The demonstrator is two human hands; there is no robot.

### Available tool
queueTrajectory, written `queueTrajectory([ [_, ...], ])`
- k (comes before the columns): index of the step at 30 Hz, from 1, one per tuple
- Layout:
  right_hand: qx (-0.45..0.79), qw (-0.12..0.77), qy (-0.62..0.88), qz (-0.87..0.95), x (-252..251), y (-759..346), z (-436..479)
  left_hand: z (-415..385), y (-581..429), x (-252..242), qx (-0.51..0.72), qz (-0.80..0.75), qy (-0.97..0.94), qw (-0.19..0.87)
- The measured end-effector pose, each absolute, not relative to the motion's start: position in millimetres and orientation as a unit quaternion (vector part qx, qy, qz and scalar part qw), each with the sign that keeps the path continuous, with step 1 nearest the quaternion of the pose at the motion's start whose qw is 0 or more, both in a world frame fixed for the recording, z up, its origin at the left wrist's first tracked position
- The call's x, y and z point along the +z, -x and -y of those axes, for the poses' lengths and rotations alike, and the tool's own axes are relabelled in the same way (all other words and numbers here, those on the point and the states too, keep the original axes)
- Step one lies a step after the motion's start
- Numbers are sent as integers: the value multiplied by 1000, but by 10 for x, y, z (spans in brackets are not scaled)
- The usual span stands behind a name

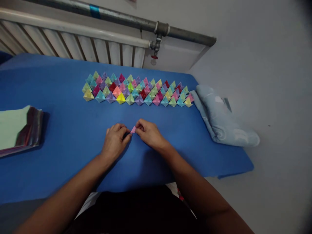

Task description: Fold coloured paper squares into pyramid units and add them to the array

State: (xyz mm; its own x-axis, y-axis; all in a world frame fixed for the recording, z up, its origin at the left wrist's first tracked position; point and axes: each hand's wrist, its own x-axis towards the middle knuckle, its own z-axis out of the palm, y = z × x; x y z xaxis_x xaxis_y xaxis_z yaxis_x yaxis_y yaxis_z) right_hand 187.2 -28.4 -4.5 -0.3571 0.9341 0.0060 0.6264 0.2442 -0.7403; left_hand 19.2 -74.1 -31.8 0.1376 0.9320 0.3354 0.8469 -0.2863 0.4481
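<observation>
I record the left hand (114,140) and right hand (149,133) together on the blue worktop (60,104), fingers of both pinching a pink paper piece (133,130) between them. Rows of folded paper shapes (137,90) lie just beyond, and a paper stack (17,130) sits far left.

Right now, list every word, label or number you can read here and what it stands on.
None can be read. The pink paper pinched by the left hand and right hand bears no print; nor do the folded shapes, paper stack, cloth or the blue band on the pipe. A grey tag by the cloth is too small to tell.
</observation>
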Motion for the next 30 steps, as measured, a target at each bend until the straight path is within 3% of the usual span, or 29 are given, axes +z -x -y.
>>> queueTrajectory([
  [11,330,201,557,735,-23,-1820,268,672,-228,-305,283,-581,-760,77],
  [20,355,213,542,731,-68,-1852,254,755,-228,-277,219,-525,-822,-26],
  [30,376,196,537,730,-63,-1889,176,874,-231,-221,202,-504,-839,-13],
])
